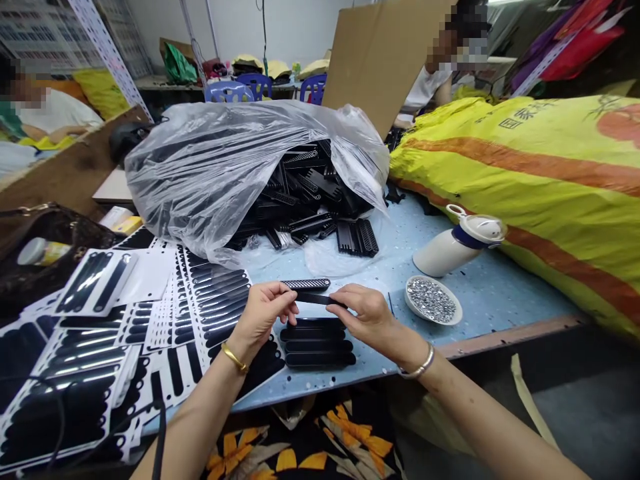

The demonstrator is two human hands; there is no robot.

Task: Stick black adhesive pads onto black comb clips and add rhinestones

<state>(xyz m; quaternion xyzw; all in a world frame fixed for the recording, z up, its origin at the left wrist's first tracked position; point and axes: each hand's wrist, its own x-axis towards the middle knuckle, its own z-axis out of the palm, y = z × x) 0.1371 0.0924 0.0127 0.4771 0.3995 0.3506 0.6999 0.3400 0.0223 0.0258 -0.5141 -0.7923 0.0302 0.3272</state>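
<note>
Between my two hands a thin black strip [313, 299] is stretched level over the table. My left hand [267, 310] pinches its left end, and my right hand [365, 312] pinches the right end. Just behind the strip lies a black plastic piece with a perforated face [307, 285]. Below my hands, several long black pieces with rounded ends [317, 347] lie side by side in a row. To the left are overlapping white sheets bearing black rounded strips [220, 303].
A clear plastic bag [200, 167] spills black plastic pieces [300, 193] at the back. On the right stand a white bowl of small silvery bits [433, 301] and a white bottle [450, 247], near a large yellow sack [540, 153]. A handbag [47, 250] sits left. Two other people are beyond.
</note>
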